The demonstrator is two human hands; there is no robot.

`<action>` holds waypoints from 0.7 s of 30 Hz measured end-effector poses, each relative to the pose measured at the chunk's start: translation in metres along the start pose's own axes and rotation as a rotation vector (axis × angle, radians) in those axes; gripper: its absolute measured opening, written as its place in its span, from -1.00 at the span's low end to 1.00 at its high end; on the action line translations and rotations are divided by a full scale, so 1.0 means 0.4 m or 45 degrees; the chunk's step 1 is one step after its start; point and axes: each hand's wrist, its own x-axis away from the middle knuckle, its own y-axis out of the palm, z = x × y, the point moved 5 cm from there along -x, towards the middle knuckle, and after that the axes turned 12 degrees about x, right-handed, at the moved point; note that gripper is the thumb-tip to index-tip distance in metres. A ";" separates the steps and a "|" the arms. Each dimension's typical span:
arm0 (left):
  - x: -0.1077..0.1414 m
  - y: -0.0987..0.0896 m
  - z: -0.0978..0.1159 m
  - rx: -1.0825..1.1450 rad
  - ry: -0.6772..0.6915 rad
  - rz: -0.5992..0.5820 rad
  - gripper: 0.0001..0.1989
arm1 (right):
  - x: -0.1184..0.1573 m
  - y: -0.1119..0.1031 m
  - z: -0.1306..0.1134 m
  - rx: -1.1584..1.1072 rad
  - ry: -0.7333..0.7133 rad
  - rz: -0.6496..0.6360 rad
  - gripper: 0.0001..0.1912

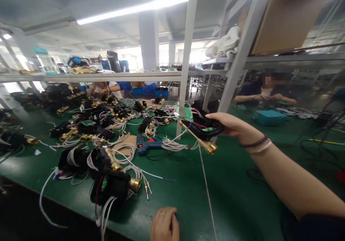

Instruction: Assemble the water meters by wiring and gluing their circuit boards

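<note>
One hand, the right [229, 124], grips the black housing [205, 135] above the bench [234, 183], its brass pipe [196, 136] slanting from far left to near right. The left hand [164, 223], apart and curled, grasp unclear, lies nearer and left of it.

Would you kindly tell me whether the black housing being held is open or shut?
Open: the black housing in the right hand shows its inside, with a green part visible.
</note>
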 end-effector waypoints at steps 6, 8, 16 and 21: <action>-0.106 0.022 0.030 -0.037 -0.148 -0.096 -0.54 | 0.236 -0.165 0.181 -0.338 0.049 0.049 -0.92; -0.162 0.081 0.069 0.001 -0.173 -0.260 -0.33 | 0.301 -0.190 0.231 -0.404 0.082 0.074 -0.89; -0.161 0.213 0.337 0.811 0.144 -1.603 -0.74 | 0.455 -0.185 0.351 -0.662 0.140 0.401 -0.86; -0.223 0.159 0.315 1.064 -0.255 -1.580 -0.66 | 0.467 -0.115 0.418 -0.779 0.097 0.548 -0.77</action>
